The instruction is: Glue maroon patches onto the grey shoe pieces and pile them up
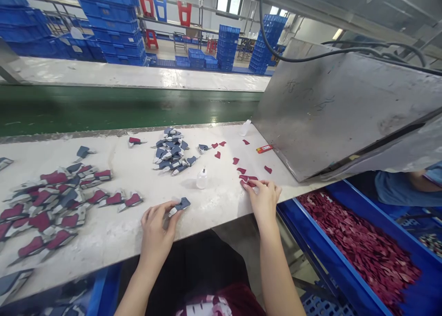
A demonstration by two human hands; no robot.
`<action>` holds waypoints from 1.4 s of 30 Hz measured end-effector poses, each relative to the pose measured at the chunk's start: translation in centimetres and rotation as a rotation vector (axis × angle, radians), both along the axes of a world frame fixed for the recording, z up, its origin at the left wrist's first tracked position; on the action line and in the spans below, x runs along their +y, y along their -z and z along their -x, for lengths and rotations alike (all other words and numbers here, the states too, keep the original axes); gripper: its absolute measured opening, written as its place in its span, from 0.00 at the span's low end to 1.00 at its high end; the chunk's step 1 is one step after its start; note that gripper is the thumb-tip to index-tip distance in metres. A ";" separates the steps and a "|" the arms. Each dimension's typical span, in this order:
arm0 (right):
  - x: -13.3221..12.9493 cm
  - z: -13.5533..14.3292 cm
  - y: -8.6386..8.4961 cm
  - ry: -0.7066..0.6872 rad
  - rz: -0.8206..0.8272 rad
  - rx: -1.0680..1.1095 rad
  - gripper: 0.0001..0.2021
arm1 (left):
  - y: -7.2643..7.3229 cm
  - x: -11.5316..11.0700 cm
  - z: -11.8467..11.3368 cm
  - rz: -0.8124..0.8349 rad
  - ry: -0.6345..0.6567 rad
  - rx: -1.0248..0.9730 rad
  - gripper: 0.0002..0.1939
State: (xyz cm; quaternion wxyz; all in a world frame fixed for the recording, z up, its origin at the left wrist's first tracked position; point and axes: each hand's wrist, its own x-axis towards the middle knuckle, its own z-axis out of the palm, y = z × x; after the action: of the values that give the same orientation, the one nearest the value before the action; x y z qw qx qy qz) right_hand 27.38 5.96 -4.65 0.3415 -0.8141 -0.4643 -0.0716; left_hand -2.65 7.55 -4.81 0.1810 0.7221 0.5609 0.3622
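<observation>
My left hand [159, 221] is closed on a small blue-grey and white piece [181, 205] near the table's front edge. Over to the right, my right hand [264, 198] has its fingertips pressed on dark red flat pieces [253, 179]; whether one is pinched is too small to tell. A clear bottle [201, 178] with a thin tip stands between the hands. Behind it lies a pile of blue-grey pieces [171, 151]. Several loose red pieces [235, 160] are scattered beyond my right hand. At the left is a large heap of pieces with red tops [41, 220].
A slanted metal panel [331, 104] borders the table [214, 219] on the right. A red and yellow packet [264, 149] and a white bottle [246, 127] lie near it. Below right, a blue bin [321, 224] holds many red pieces; a person's arm [419, 181] shows beyond.
</observation>
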 end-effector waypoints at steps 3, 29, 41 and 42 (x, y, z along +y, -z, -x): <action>0.1 0.0 0.3 -0.078 0.040 -0.007 0.15 | -0.3 -0.1 0.0 0.107 -0.030 -0.141 0.12; -3.5 14.8 -5.5 -0.608 -0.055 0.959 0.07 | -4.0 -3.7 -1.9 0.352 -0.141 -0.735 0.15; -4.0 14.7 -5.9 -0.654 -0.051 0.921 0.06 | -5.4 -3.9 -1.5 0.288 -0.130 -0.675 0.11; -4.0 14.7 -5.9 -0.653 -0.051 0.926 0.06 | -5.4 -3.9 -1.5 0.290 -0.125 -0.669 0.11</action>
State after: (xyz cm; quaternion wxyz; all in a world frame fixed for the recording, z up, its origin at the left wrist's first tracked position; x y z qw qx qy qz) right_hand 12.66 1.95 1.28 0.5336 -0.5663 -0.4916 0.3911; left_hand -1.18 3.63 0.59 0.4323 0.4950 0.5592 0.5054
